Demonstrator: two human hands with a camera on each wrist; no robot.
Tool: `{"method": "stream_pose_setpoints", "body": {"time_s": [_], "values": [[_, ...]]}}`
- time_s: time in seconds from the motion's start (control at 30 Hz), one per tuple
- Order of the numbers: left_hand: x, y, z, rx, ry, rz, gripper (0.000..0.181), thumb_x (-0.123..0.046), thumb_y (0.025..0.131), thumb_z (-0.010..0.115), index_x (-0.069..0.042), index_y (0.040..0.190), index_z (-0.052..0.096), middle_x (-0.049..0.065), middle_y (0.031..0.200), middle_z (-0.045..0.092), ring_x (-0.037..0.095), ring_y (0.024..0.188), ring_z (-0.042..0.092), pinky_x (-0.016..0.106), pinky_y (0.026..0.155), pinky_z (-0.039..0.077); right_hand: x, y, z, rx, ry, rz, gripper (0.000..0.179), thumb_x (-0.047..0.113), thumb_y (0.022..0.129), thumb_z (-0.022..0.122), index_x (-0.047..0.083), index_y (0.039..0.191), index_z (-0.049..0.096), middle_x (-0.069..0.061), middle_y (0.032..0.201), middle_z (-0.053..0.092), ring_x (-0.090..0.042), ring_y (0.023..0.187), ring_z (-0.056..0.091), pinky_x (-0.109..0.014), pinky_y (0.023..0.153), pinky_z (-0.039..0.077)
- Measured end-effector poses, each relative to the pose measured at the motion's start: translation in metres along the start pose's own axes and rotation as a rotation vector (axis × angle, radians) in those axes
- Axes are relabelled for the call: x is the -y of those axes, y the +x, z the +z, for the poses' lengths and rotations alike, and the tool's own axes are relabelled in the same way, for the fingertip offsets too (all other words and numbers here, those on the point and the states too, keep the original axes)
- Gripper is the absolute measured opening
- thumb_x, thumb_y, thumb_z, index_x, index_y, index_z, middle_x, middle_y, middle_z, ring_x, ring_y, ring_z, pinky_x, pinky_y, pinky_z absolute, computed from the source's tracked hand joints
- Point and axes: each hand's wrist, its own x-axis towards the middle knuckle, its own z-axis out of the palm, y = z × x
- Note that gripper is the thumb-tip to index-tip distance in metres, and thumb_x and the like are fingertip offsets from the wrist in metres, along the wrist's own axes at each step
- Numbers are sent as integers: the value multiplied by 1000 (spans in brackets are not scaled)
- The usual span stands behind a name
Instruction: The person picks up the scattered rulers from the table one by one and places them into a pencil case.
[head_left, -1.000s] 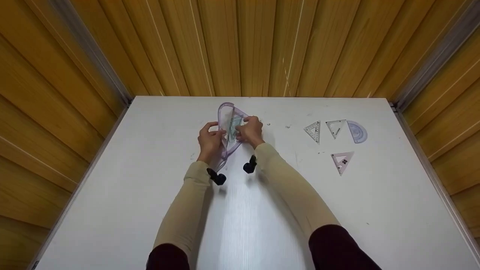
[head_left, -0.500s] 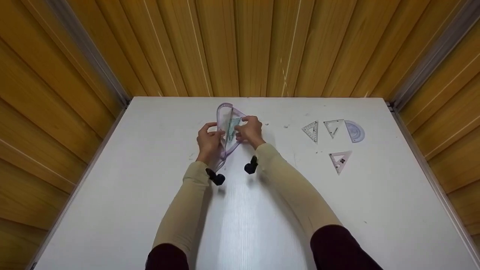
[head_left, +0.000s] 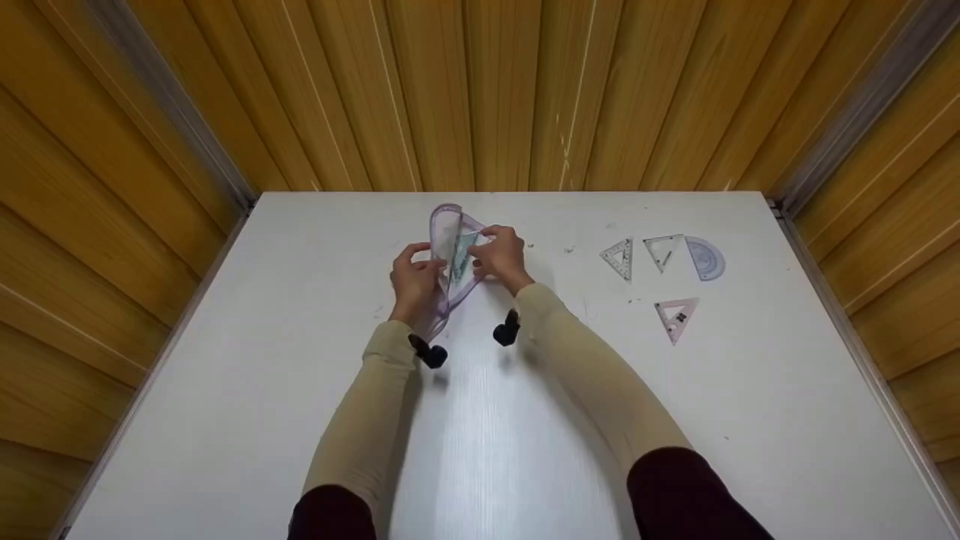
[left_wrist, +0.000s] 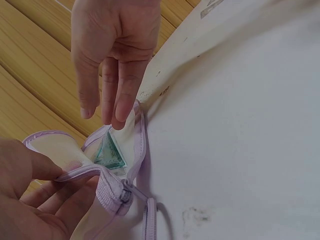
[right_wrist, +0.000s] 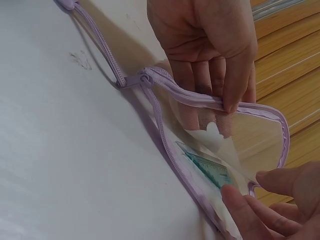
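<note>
A purple-trimmed pencil pouch (head_left: 445,222) of see-through mesh stands unzipped at the middle of the table. My left hand (head_left: 414,281) pinches one zipped edge of it between thumb and fingers, as the right wrist view shows. Inside the opening lies a teal set square (right_wrist: 212,171), with something clear and flat beside it. My right hand (head_left: 502,259) is at the opposite side of the mouth, its fingers extended and thumb apart. In the right wrist view a fingertip (right_wrist: 231,194) is close to the set square; whether it touches is unclear.
To the right on the white table (head_left: 570,390) lie a clear set square (head_left: 619,259), another clear set square (head_left: 664,251), a bluish protractor (head_left: 706,259) and a pinkish set square (head_left: 676,318). Wooden panels (head_left: 495,97) rise behind the far edge.
My right hand has drawn slightly to the right, off the teal set square, which stays in the pouch. The left hand keeps its hold on the pouch edge. The head view has shifted a little.
</note>
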Motion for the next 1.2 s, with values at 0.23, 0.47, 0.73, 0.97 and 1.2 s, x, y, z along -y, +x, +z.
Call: {"method": "stream_pose_setpoints", "body": {"time_s": [0.23, 0.47, 0.73, 0.97, 1.2], "values": [[0, 0, 1, -7, 1, -18, 40, -9, 94, 71, -7, 134, 64, 13, 103, 76, 23, 85, 71, 29, 63, 51, 3, -2, -5, 5, -6, 16, 52, 9, 92, 77, 5, 141, 58, -17, 103, 75, -24, 85, 76, -36, 71, 60], [-2, 0, 0, -3, 5, -29, 40, -9, 95, 70, -8, 134, 63, 14, 106, 76, 23, 88, 72, 29, 66, 51, -1, -1, -14, 66, 0, -42, 56, 10, 93, 76, 6, 145, 55, -14, 105, 75, -28, 90, 76, -42, 74, 60], [-2, 1, -1, 2, 7, -20, 39, -8, 95, 70, -8, 134, 63, 13, 103, 76, 22, 84, 71, 28, 63, 50, -4, -3, -30, 182, 13, -204, 63, 13, 94, 75, 10, 151, 50, -13, 115, 73, -29, 97, 74, -45, 82, 59], [1, 1, -2, 17, 10, -3, 41, -9, 96, 69, -7, 136, 62, 14, 103, 76, 20, 77, 68, 27, 60, 49, -7, -5, -47, 230, 14, -259, 68, 16, 92, 78, 14, 153, 47, -16, 125, 69, -37, 107, 71, -46, 86, 58], [2, 3, -2, 19, -2, -33, 42, -11, 96, 70, -8, 137, 61, 12, 104, 76, 21, 81, 68, 29, 63, 50, -7, -11, -67, 244, -70, -285, 72, 25, 93, 78, 23, 156, 42, -10, 129, 69, -25, 108, 71, -36, 85, 58]]}}
